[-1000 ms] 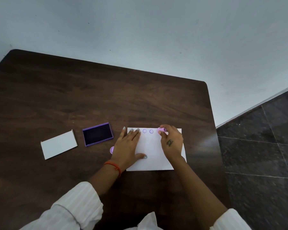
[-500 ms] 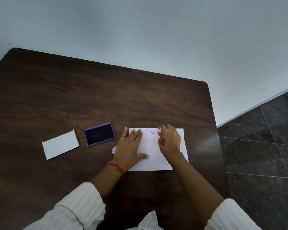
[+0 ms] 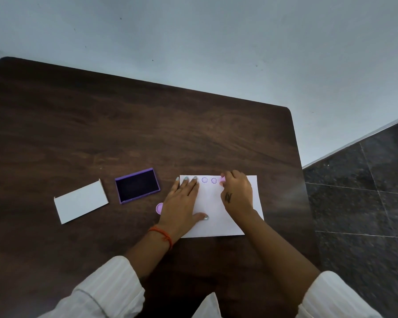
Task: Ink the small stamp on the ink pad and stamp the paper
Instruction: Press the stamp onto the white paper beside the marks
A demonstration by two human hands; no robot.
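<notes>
A white sheet of paper [image 3: 216,223] lies on the dark wooden table [image 3: 147,134] near its front right. Two purple round stamp marks [image 3: 209,180] show along the paper's top edge. My right hand [image 3: 236,193] grips a small pink stamp [image 3: 222,179] and presses it down on the paper just right of those marks. My left hand [image 3: 182,203] lies flat on the paper's left part, fingers spread. The open purple ink pad [image 3: 137,185] sits to the left of the paper.
A white card [image 3: 81,201], perhaps the pad's lid, lies left of the ink pad. A pink round cap [image 3: 159,208] peeks out beside my left wrist. The table's right edge and a dark tiled floor [image 3: 365,203] are close to the paper.
My right hand has turned down so the stamp points onto the paper by the two marks. The left hand has stayed flat on the sheet.
</notes>
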